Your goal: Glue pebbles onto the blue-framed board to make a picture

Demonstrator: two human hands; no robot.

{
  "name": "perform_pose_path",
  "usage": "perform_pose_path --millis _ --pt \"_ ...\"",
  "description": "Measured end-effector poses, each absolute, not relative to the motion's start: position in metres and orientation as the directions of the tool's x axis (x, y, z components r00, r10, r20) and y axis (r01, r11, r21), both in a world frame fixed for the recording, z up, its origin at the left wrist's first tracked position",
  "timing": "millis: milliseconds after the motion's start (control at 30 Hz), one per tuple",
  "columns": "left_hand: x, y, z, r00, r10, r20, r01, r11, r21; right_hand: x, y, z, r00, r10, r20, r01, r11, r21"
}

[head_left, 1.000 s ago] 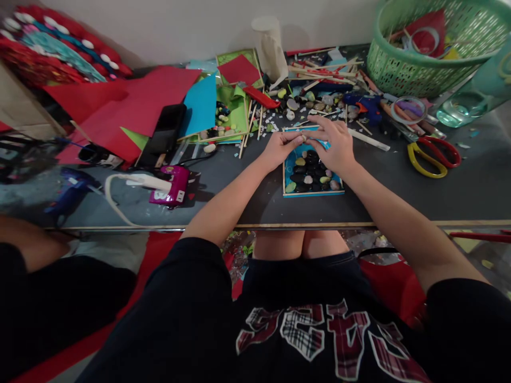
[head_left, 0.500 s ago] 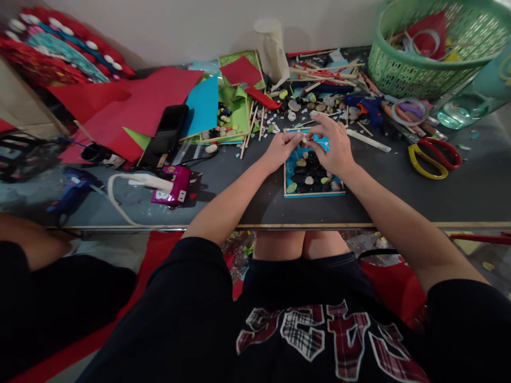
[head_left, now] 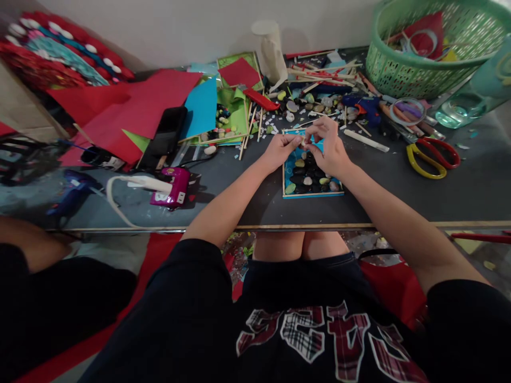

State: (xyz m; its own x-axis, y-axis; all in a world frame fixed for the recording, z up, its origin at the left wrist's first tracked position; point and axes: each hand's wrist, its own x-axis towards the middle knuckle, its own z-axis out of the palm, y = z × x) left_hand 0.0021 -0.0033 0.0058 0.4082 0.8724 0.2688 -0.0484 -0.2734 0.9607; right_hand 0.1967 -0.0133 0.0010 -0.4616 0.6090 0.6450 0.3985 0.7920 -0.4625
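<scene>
Over the far part of a blue board (head_left: pixel 288 165) edged with thin sticks, my two hands meet at the fingertips. A small pale pebble (head_left: pixel 303 141) is pinched between them. My left hand (head_left: pixel 282 149) holds it from the left with thumb and index finger. From the other side, my right hand (head_left: pixel 329 148) pinches it too, its other fingers curled above. Black pebbles (head_left: pixel 297 180) cover much of the board below, with a few green, yellow and pinkish stones (head_left: pixel 324 181) among them. Part of the board's far side is hidden by my hands.
Scissors (head_left: pixel 433 158), a white glue stick (head_left: pixel 366 140) and a blue glue gun (head_left: pixel 365 106) lie to the right. Loose pebbles and sticks (head_left: pixel 319 74) spread behind. Leftward are a purple power adapter (head_left: pixel 171 187), a phone (head_left: pixel 171 126) and red paper (head_left: pixel 159 96). A co-worker's arm (head_left: pixel 32 236) rests far left.
My right hand's raised fingers have curled in and lowered slightly. The pinch on the pebble stays in nearly the same place. The whole view has shifted a little.
</scene>
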Motion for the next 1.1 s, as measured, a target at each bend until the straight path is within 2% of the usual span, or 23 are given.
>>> perform_pose_path --millis 133,600,900,1100 --pt "0.0019 -0.0038 0.0062 0.403 0.879 0.253 -0.028 -0.264 0.964 0.1962 -0.0128 -0.0012 -0.484 0.593 0.643 0.409 0.803 -0.433" --pt "0.0012 -0.0001 0.0027 0.384 0.881 0.277 -0.049 -0.280 0.959 0.1995 -0.0134 0.0008 -0.445 0.623 0.644 0.456 0.776 -0.436" --pt "0.0014 -0.0014 0.0041 0.372 0.891 0.260 -0.025 -0.271 0.962 0.2000 -0.0134 0.0012 -0.422 0.610 0.670 0.416 0.787 -0.455" --pt "0.0006 -0.0022 0.0040 0.382 0.886 0.262 -0.026 -0.273 0.962 0.1994 -0.0136 0.0011 -0.436 0.635 0.638 0.447 0.768 -0.459"
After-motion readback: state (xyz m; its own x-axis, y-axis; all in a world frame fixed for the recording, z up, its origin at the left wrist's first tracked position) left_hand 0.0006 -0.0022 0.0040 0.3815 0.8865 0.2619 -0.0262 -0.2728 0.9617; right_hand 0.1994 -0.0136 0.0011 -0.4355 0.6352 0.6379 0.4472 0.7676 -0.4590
